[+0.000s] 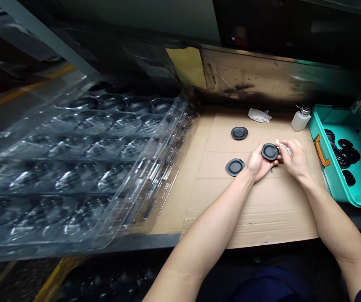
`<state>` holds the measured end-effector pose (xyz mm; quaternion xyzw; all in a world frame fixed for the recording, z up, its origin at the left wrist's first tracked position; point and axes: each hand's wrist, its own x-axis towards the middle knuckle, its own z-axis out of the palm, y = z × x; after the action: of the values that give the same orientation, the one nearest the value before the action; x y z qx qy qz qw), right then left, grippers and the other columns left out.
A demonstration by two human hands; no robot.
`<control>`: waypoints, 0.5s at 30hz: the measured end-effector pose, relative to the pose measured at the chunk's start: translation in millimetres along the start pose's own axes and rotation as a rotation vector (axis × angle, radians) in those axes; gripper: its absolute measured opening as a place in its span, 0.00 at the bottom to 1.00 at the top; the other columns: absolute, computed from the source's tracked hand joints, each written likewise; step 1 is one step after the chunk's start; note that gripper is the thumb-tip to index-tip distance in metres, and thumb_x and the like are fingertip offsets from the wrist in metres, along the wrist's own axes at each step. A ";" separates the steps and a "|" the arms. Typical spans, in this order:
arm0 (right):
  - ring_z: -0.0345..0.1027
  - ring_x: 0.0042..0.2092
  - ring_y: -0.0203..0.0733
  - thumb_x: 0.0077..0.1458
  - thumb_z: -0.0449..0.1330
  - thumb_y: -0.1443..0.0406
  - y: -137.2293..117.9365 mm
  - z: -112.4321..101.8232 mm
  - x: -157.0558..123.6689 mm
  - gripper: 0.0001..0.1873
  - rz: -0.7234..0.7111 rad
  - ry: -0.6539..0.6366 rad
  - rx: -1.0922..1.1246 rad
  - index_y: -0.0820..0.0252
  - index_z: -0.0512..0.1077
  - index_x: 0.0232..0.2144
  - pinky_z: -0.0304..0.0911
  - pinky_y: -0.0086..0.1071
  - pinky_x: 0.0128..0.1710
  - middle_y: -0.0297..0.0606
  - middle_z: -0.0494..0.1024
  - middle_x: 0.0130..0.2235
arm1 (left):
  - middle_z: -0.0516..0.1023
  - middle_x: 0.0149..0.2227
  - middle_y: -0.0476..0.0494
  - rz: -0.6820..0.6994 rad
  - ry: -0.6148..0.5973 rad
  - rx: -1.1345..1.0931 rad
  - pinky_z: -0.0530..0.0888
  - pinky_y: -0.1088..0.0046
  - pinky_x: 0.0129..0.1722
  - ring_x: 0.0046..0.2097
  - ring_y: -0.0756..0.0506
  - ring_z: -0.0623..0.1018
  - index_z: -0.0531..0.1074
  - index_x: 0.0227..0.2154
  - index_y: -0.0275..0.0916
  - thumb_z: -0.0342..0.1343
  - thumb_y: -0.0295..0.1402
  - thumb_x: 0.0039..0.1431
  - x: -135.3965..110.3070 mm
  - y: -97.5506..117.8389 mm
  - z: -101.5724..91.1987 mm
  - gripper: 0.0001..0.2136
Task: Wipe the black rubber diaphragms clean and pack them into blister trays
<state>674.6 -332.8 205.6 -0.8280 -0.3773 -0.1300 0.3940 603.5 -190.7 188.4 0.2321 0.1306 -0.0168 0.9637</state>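
My left hand [257, 163] grips a round black disc part [269, 151] by its edge, held just above the cardboard sheet [255, 209]. My right hand [296, 159] is closed on a small white cloth [283, 146] pressed against the disc's right side. Two more black discs lie on the cardboard: one [239, 133] farther back, one [235, 167] just left of my left hand.
A stack of clear plastic blister trays [82, 159] fills the left side. A teal bin [345, 167] with several black discs stands at the right. A white dispenser bottle [300, 119] and a crumpled white wipe [258, 115] sit at the back.
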 end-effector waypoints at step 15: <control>0.73 0.46 0.46 0.68 0.55 0.61 -17.8 -0.2 -5.2 0.12 -0.041 0.066 0.028 0.57 0.78 0.44 0.69 0.39 0.49 0.44 0.79 0.42 | 0.82 0.37 0.37 0.138 -0.054 0.075 0.71 0.73 0.30 0.34 0.46 0.79 0.79 0.36 0.34 0.45 0.53 0.72 -1.3 -3.4 -1.8 0.27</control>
<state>658.2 -328.5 212.9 -0.8096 -0.3829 -0.1600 0.4150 601.6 -192.9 185.7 0.2760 0.0874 0.0387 0.9564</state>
